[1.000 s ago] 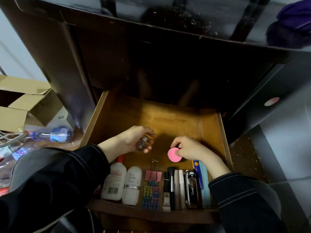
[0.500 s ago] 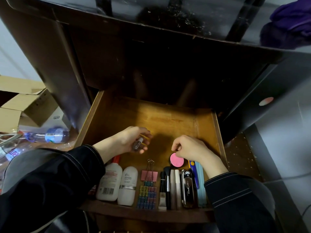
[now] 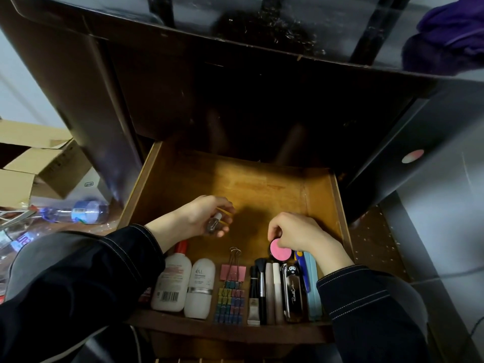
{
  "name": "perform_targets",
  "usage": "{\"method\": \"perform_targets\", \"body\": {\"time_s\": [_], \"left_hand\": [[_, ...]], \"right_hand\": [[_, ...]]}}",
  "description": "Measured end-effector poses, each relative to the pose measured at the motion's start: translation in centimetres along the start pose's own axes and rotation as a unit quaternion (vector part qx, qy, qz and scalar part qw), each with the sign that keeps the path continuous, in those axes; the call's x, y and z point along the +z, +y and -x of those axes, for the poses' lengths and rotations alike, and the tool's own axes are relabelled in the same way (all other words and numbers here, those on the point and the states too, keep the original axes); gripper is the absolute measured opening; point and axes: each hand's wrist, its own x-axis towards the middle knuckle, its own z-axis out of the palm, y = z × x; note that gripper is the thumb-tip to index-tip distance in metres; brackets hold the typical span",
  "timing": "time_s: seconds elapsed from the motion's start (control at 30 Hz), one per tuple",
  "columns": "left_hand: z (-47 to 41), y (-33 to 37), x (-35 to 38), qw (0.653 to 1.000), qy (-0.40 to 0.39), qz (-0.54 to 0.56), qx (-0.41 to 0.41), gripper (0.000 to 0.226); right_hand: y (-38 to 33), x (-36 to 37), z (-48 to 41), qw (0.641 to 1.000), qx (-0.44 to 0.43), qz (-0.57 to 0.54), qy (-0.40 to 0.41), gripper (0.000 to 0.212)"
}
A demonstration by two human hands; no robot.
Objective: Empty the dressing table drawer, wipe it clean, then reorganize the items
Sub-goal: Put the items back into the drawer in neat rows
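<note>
Right hand [image 3: 301, 237] has lowered the pink round compact [image 3: 280, 250] to the drawer's [image 3: 262, 184] front row, just behind the makeup brush [image 3: 260, 265], still pinching its rim. Left hand [image 3: 193, 218] grips a small glass bottle [image 3: 214, 225] (nail polish, probably) mid-drawer, unplaced. Reorganizing looks nearly done.

Both arms wear dark, near-black sleeves. The left sleeve [image 3: 78, 284], at eight o'clock, has pale double stitching along its seams and cuff, with a grey panel higher up. The right sleeve [image 3: 366, 310], at five o'clock, matches it. The left hand [image 3: 199, 218] and right hand [image 3: 301, 234] are bare.
</note>
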Motion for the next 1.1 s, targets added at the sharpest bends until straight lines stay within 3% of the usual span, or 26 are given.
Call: {"method": "perform_targets", "body": {"time_s": [0.47,0.6,0.77,0.9,1.1], "left_hand": [[0.2,0.3,0.1,1.0,-0.007,0.019,-0.01,0.022],[0.3,0.3,-0.1,0.997,-0.021,0.073,-0.022,0.023],[0.7,0.7,-0.2,0.989,-0.045,0.144,-0.008,0.049],[1.2,1.1,0.1,0.985,-0.091,0.147,0.019,0.07],[2.3,1.5,0.2,0.988,-0.101,-0.05,0.107,0.105]], "right_hand": [[0.2,0.2,-0.2,0.999,0.039,-0.007,0.003,0.031],[-0.6,-0.1,0.0,0.995,-0.004,-0.084,0.058,0.017],[-4.1,-0.2,-0.2,0.938,-0.069,-0.29,0.174,0.016],[-6.5,0.1,-0.8,0.904,-0.073,-0.381,0.18,0.017],[-7.4,0.0,-1.5,0.877,-0.061,-0.457,0.132,0.013]]}}
